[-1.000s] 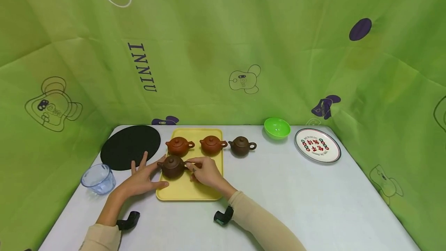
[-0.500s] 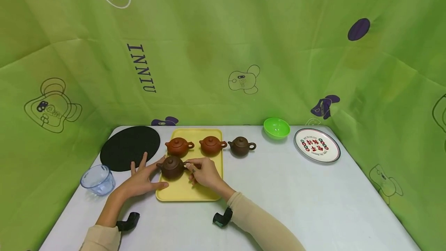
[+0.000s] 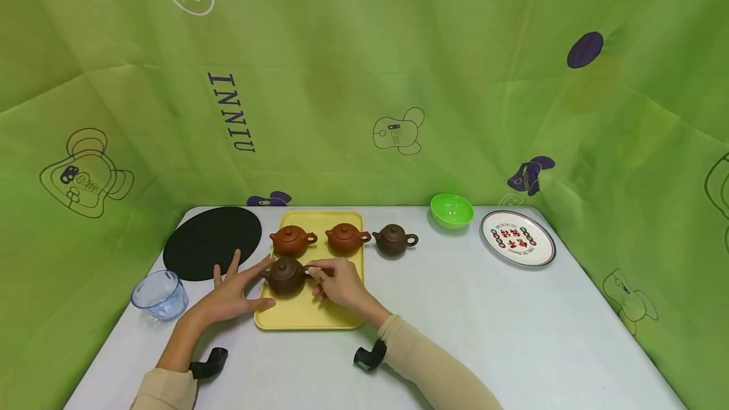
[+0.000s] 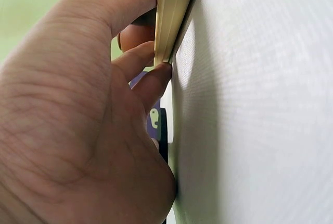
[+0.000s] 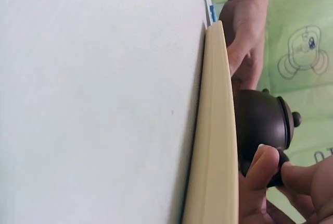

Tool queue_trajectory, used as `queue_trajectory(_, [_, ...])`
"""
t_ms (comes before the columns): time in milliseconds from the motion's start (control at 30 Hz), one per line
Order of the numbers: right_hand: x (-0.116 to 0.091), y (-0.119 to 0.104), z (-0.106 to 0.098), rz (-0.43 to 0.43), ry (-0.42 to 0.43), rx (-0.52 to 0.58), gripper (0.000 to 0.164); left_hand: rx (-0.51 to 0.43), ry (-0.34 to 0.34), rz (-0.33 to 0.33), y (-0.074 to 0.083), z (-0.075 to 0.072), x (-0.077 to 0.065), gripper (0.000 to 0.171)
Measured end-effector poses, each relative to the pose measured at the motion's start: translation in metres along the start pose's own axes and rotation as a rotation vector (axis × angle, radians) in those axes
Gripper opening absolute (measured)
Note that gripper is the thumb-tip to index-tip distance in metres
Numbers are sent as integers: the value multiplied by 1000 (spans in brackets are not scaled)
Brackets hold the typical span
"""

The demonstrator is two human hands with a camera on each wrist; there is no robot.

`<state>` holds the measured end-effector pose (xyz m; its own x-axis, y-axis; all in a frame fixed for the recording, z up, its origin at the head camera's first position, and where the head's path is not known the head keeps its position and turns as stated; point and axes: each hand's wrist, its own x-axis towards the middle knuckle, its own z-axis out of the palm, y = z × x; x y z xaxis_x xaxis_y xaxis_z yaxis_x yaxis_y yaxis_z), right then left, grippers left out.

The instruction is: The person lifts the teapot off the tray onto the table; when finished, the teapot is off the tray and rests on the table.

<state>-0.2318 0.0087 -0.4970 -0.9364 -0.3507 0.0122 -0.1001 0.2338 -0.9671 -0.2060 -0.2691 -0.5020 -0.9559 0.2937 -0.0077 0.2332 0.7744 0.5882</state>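
A clear bluish glass bowl (image 3: 161,296) stands near the left edge of the white table (image 3: 484,321), with a round black placemat (image 3: 211,245) just behind it. Next, the left hand (image 3: 228,296) has its fingers spread against the left side of a yellow rectangular tray (image 3: 313,316), the thumb at the rim; whether it touches the nearby spout I cannot tell. A dark brown lidded teapot (image 3: 286,278) sits upright over the tray's left half, spout left, in front of a reddish-brown teapot (image 3: 290,242); its base is hidden in the right wrist view. To its right, the right hand (image 3: 340,285) pinches its handle between thumb and fingers. Behind that hand, a second reddish-brown teapot (image 3: 344,239) has its handle over the tray's right rim. Another dark brown teapot (image 3: 392,242) stands on the table just beside the tray, then a bright green bowl (image 3: 452,211) and, farthest right, an oval white plate (image 3: 518,238) with red characters.
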Motion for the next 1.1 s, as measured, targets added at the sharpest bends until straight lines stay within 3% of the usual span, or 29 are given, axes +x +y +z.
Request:
queue_trajectory(333, [-8,-1,-20,-6,-7,10,30,-13,-12,-7,1,1,-1,92])
queue_trajectory(1100, [-30,12,-97,-26,32,-22,32,-14,2,-13,-1,1,1,91])
